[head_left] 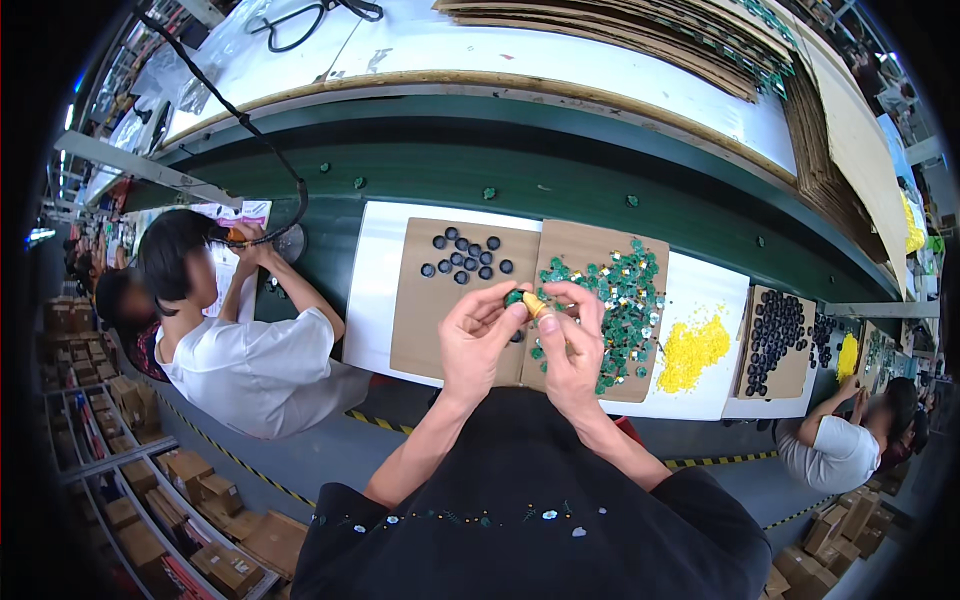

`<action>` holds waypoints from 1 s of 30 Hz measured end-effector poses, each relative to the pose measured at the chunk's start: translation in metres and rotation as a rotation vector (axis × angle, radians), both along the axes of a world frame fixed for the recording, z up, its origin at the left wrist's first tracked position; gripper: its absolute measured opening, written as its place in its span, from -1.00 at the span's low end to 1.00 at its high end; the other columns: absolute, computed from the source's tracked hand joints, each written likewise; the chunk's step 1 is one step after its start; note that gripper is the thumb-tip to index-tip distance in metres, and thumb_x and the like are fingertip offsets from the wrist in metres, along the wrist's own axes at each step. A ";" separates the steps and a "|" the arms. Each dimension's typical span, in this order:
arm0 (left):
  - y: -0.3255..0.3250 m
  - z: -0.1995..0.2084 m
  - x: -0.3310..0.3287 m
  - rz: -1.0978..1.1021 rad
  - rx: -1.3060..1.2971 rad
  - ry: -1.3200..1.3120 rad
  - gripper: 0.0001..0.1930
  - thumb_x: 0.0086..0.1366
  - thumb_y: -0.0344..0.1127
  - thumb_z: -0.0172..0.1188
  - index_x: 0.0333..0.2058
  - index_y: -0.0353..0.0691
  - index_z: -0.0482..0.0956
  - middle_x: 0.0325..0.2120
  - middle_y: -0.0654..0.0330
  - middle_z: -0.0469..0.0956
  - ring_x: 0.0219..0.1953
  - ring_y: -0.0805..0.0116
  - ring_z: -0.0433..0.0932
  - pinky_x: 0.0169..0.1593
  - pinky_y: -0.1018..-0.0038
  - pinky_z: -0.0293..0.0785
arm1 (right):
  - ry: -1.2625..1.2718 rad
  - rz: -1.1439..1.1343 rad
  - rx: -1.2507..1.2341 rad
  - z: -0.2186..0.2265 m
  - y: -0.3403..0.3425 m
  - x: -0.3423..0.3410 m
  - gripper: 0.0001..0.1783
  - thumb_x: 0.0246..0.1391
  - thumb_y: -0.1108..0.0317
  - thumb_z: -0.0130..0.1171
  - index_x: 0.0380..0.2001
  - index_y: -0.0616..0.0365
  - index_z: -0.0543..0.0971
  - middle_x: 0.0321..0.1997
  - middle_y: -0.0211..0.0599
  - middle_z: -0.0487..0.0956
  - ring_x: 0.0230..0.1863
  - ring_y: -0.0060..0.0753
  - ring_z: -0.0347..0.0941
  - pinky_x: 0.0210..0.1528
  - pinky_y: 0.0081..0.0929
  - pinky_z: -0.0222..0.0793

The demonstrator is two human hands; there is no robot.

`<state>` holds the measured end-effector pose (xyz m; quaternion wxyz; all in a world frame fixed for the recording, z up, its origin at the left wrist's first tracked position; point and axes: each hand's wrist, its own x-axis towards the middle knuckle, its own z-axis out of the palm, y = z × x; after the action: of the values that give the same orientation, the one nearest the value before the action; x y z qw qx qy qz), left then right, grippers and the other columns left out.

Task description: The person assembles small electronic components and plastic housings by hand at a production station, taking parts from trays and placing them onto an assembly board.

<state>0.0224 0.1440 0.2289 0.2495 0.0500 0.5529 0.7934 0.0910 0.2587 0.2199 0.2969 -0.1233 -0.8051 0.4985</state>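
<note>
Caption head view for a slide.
Left hand and right hand meet at a small green part above cardboard bearing black discs and green pieces.

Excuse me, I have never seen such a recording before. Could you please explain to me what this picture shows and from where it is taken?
Of course. There is no machine here: a person works with two bare hands. A wide camera on the person's head looks down, so straight edges appear curved.

The left hand pinches a small dark-and-green piece. The right hand meets it, with a yellowish thing at its fingertips; whether that is held or worn, I cannot tell.

On the brown cardboard lie black round parts at left and many green pieces at right. Further right is a yellow heap on a white surface. Other workers sit to the left and right.
</note>
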 end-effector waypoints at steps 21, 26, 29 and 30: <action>-0.059 -0.125 -0.010 -0.166 -0.628 0.008 -0.58 0.35 -0.49 0.12 0.17 -0.41 0.41 0.02 -0.09 0.54 -0.09 0.11 0.61 -0.02 0.38 0.58 | -0.386 -0.428 0.350 -0.177 0.166 -0.077 -0.81 0.05 0.36 0.21 -0.24 0.12 0.59 -0.40 -0.24 0.61 -0.42 -0.13 0.49 -0.31 -0.19 0.40; -0.112 -0.188 0.012 -0.270 -1.008 0.224 -0.53 0.31 -0.45 0.18 0.18 -0.35 0.38 -0.04 -0.04 0.50 -0.15 0.13 0.60 -0.09 0.30 0.56 | -0.973 -0.788 0.324 -0.212 0.290 -0.066 -0.80 0.15 0.18 0.13 -0.22 -0.02 0.61 -0.26 -0.27 0.66 -0.10 -0.07 0.49 0.08 -0.04 0.19; -0.121 -0.200 0.021 -0.210 -1.070 0.334 -0.57 0.29 -0.46 0.18 0.13 -0.33 0.40 -0.09 -0.05 0.48 -0.20 0.10 0.58 -0.13 0.28 0.55 | -1.068 -0.771 0.352 -0.232 0.309 -0.044 -0.75 0.14 0.13 0.13 -0.19 -0.04 0.63 -0.22 -0.26 0.65 -0.07 -0.05 0.47 0.11 -0.05 0.17; -0.122 -0.203 0.022 -0.192 -1.088 0.374 -0.59 0.28 -0.46 0.18 0.11 -0.33 0.40 -0.10 -0.05 0.47 -0.21 0.08 0.57 -0.14 0.27 0.55 | -1.059 -0.777 0.396 -0.238 0.309 -0.036 -0.72 0.13 0.11 0.14 -0.18 -0.05 0.64 -0.20 -0.24 0.65 -0.06 -0.04 0.47 0.14 -0.04 0.15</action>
<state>0.0444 0.0222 0.0255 0.2083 0.1035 0.9087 0.3467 0.0552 0.5682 -0.0180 0.0374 -0.5735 -0.8152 0.0717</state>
